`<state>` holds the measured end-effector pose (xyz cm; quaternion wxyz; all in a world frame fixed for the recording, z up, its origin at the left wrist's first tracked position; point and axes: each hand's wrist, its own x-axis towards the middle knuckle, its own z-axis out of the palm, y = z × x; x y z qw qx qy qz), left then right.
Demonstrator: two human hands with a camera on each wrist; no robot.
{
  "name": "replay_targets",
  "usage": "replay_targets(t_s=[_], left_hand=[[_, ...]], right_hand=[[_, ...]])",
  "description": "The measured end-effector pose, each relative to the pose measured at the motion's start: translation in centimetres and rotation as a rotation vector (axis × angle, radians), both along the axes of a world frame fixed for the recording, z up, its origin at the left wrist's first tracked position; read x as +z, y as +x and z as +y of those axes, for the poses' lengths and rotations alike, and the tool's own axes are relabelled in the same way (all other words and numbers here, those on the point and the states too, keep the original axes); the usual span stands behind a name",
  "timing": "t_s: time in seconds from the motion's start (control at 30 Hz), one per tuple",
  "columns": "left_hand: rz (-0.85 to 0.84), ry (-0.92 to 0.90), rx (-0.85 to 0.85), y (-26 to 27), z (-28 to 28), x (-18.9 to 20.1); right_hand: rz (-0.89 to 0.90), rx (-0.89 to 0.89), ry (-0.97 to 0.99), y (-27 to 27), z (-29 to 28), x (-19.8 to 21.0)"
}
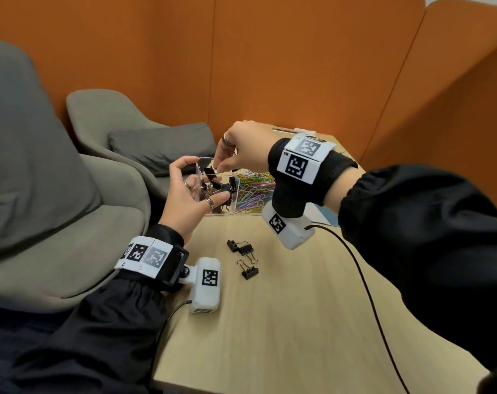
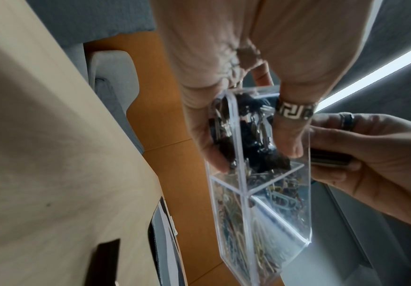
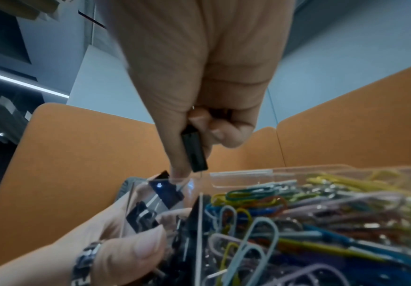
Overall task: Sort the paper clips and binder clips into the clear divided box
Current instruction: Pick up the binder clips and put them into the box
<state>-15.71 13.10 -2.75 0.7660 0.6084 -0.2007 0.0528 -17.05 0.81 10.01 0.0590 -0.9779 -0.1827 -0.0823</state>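
Observation:
My left hand (image 1: 204,180) holds the left end of the clear divided box (image 1: 233,207), lifted at the table's far edge. Its left compartment holds several black binder clips (image 1: 216,186); the right one is full of coloured paper clips (image 1: 255,189). My right hand (image 1: 220,169) hovers over the left compartment and pinches a black binder clip (image 3: 194,152) between thumb and curled fingers. Its index fingertip reaches down to the box rim, beside a clip (image 3: 167,191) on top of the pile. The left wrist view shows the box (image 2: 260,193) from below.
Two black binder clips (image 1: 240,245) (image 1: 248,270) lie loose on the wooden table (image 1: 298,322). A black cable (image 1: 364,280) runs across the table on the right. Grey armchairs (image 1: 70,209) stand to the left and an orange partition (image 1: 298,66) behind.

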Motion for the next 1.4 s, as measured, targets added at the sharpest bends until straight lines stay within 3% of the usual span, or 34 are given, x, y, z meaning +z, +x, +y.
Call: replay_targets(t_s=[0.23, 0.67, 0.83, 1.03, 1.2, 1.3, 1.4], left_hand=[[0.004, -0.003, -0.003, 0.2, 0.0, -0.2], [-0.001, 0.008, 0.022, 0.2, 0.0, -0.1], [-0.002, 0.011, 0.035, 0.2, 0.1, -0.1], [0.001, -0.027, 0.050, 0.5, 0.3, -0.2], [-0.001, -0.041, 0.092, 1.0, 0.8, -0.3], [0.016, -0.068, 0.131, 1.3, 1.3, -0.3], [0.027, -0.092, 0.154, 1.4, 1.4, -0.3]], right_hand=[[-0.005, 0.007, 0.245, 0.5, 0.5, -0.6], [0.006, 0.050, 0.355, 0.2, -0.2, -2.7], [-0.076, 0.065, 0.367, 0.5, -0.4, -3.3], [-0.206, 0.048, 0.566, 0.1, -1.7, -2.7], [-0.205, 0.009, 0.716, -1.3, -4.1, -3.3], [-0.061, 0.025, 0.629, -2.4, -5.5, -5.0], [0.353, -0.012, 0.343, -2.8, -6.0, -6.8]])
